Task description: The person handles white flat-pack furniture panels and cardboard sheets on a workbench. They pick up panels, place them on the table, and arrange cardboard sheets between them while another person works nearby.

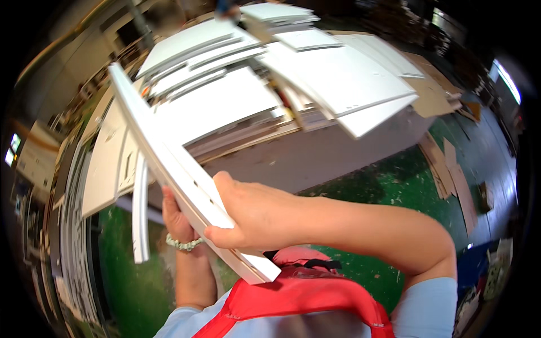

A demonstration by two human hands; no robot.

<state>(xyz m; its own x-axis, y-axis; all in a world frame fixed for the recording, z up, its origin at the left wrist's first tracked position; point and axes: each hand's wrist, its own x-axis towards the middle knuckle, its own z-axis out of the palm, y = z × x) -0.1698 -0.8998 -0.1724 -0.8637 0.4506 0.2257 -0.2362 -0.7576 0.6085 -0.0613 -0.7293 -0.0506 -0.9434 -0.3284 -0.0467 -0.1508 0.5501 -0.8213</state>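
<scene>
A long, narrow white board (163, 152) runs slantwise from the upper left down to my chest. Holes and a groove show along its right side, and it looks like more than one layer at the near end. My right hand (248, 211) grips it near that end, its fingers wrapped over the top and side. On the other side, my left hand (178, 218), with a beaded bracelet at the wrist, holds the board's left edge from below. Most of the left fingers are hidden behind the board. The near end rests against or just above my red apron (315, 293).
Ahead stands a broad bench (293, 155) with stacked white panels (349, 79), some overhanging its front edge. A thin white strip (140, 219) juts down at the left beside a pale panel (104, 169). Cardboard pieces (451, 169) lie on the green floor (372, 188) at right.
</scene>
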